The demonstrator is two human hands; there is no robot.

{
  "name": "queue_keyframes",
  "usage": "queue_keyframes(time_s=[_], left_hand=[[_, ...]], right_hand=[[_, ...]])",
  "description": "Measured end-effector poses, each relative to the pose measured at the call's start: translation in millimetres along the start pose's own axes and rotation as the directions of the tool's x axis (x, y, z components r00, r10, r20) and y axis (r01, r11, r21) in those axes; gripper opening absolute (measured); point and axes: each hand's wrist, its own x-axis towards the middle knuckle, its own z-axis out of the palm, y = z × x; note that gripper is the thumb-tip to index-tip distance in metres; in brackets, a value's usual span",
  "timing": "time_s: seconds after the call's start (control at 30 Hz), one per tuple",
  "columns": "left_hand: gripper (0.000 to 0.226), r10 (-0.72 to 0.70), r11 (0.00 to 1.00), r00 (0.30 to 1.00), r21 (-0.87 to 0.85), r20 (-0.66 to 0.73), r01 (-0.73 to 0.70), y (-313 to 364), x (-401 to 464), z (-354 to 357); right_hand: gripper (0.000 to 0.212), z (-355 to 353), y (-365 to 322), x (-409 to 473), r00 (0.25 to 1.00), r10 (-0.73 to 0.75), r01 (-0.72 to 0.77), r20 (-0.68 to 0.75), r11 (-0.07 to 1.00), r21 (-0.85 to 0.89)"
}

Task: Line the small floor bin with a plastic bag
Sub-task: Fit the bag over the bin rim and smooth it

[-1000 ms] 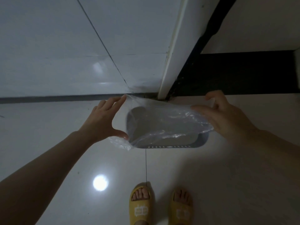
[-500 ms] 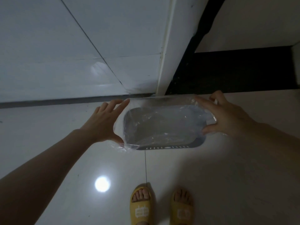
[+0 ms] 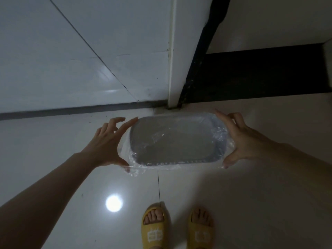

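Note:
A small grey rectangular bin [image 3: 218, 158] stands on the floor near a wall corner. A clear plastic bag [image 3: 172, 139] lies inside it, its mouth stretched over the whole rim and folded down the outside. My left hand [image 3: 107, 144] is at the bin's left end, thumb pressed on the bag's loose edge at the near left corner and fingers spread toward the far corner. My right hand [image 3: 242, 139] cups the right end, thumb and fingers pinching the bag against the rim.
A white tiled wall [image 3: 80, 60] rises right behind the bin, ending in a white corner trim [image 3: 171, 56] with a dark gap to its right. My feet in yellow slippers [image 3: 156, 229] stand on the glossy floor just in front.
The bag's mouth went from bunched above the bin to pulled down over the full rim. Both hands dropped lower and moved apart to the bin's two ends.

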Motion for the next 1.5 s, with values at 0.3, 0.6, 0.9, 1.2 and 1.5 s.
queue_keyframes(time_s=[0.3,0.6,0.9,1.2,1.5], left_hand=[[0.138,-0.04,0.995,0.997,-0.089,-0.06,0.034,-1,9,17],[0.108,0.035,0.994,0.968,-0.093,-0.247,-0.06,5,-9,5],[0.118,0.062,0.99,0.965,-0.109,-0.256,-0.092,4,-10,20],[0.121,-0.075,0.974,0.979,-0.222,-0.189,0.031,-6,-14,38],[0.107,-0.149,0.934,0.962,-0.352,-0.228,0.061,-7,-38,25]], right_hand=[[0.149,15,13,12,0.996,0.023,-0.017,-0.08,0.997,0.074],[0.132,14,6,-2,0.981,0.007,0.019,-0.193,0.991,0.132],[0.136,36,21,-10,0.979,0.086,-0.056,-0.186,0.985,0.161],[0.142,56,34,-11,0.952,0.231,-0.174,-0.201,0.948,0.267],[0.126,61,58,-40,0.935,0.351,-0.311,-0.049,0.879,0.361]])
